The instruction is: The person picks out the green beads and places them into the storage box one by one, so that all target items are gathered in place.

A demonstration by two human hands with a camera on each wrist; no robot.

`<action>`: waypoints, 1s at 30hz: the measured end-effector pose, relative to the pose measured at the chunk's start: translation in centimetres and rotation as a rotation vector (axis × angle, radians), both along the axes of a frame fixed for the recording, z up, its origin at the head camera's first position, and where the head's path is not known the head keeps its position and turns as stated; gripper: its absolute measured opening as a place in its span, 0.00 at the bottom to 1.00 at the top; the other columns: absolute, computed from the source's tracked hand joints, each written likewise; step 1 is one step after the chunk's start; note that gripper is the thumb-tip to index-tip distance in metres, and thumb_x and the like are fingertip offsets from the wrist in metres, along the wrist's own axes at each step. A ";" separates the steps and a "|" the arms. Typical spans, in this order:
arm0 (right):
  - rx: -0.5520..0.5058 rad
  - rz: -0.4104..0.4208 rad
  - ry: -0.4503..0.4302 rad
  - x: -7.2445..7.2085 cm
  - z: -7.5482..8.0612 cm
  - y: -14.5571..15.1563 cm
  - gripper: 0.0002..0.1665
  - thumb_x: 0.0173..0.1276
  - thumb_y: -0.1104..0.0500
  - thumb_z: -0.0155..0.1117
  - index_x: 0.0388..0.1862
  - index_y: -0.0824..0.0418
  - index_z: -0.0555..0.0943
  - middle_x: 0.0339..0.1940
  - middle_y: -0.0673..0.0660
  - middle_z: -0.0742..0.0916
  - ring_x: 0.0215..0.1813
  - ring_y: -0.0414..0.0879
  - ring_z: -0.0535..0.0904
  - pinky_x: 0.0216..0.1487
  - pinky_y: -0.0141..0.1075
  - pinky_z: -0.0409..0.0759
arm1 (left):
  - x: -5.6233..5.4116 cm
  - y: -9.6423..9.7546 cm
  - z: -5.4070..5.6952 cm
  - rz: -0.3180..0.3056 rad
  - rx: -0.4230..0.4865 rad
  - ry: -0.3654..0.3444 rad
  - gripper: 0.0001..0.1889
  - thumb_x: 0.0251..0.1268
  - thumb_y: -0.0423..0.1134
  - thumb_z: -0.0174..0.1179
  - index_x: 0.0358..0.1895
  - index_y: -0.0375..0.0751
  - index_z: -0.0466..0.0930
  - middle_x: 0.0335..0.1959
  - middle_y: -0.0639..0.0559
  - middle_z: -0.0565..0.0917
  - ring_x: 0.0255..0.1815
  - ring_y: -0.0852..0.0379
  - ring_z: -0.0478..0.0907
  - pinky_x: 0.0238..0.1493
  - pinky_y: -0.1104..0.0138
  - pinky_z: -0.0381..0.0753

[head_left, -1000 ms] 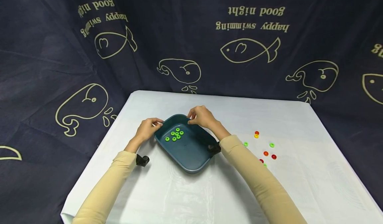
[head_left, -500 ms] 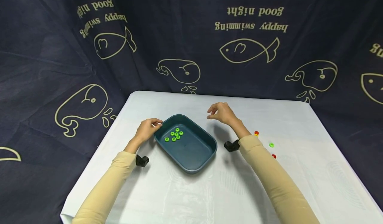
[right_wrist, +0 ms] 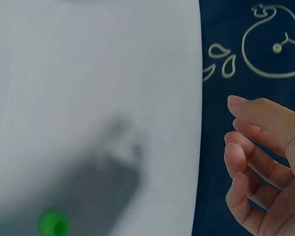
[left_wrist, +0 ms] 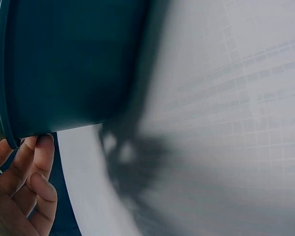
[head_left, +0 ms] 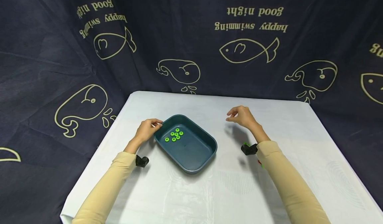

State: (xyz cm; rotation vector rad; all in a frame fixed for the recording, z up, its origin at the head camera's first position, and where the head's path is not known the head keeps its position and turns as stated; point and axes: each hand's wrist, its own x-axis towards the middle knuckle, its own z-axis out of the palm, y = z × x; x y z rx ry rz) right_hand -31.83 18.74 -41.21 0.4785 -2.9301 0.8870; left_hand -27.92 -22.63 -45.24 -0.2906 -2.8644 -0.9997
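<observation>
Head view showed the right hand (head_left: 241, 116) drawn back from the far edge of the blue bin (head_left: 191, 154) to the bin's right, fingers loosely curled round nothing. The left hand (head_left: 146, 129) kept pinching the bin's left rim. Seven green rings (head_left: 177, 134) lay inside, unmoved, so the right hand seemed free for other work.

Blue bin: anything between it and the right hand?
Nothing visible. In the head view, only white tabletop shows between the right hand and the blue bin; the nearest green ring outside the bin sits off that line.
</observation>
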 end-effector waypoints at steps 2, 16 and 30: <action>0.002 -0.013 -0.009 0.3 -0.3 0.8 0.15 0.54 0.57 0.72 0.40 0.63 0.85 0.29 0.58 0.87 0.38 0.53 0.79 0.38 0.41 0.76 | 0.0 0.0 0.0 -0.001 0.002 0.001 0.14 0.65 0.42 0.58 0.50 0.42 0.82 0.38 0.43 0.86 0.34 0.51 0.82 0.30 0.65 0.75; 0.017 -0.052 -0.072 2.2 -3.5 4.4 0.16 0.56 0.57 0.71 0.40 0.65 0.85 0.29 0.57 0.86 0.35 0.50 0.78 0.39 0.42 0.73 | 0.1 0.2 0.1 0.002 0.000 -0.003 0.14 0.65 0.41 0.58 0.50 0.41 0.82 0.38 0.44 0.86 0.33 0.51 0.82 0.31 0.65 0.75; -0.001 -0.059 -0.143 4.0 -5.5 5.9 0.14 0.56 0.57 0.71 0.38 0.65 0.85 0.28 0.58 0.85 0.25 0.43 0.76 0.29 0.34 0.71 | 0.2 0.1 0.1 0.003 -0.007 -0.004 0.13 0.66 0.42 0.57 0.50 0.42 0.82 0.39 0.45 0.86 0.35 0.51 0.81 0.31 0.65 0.74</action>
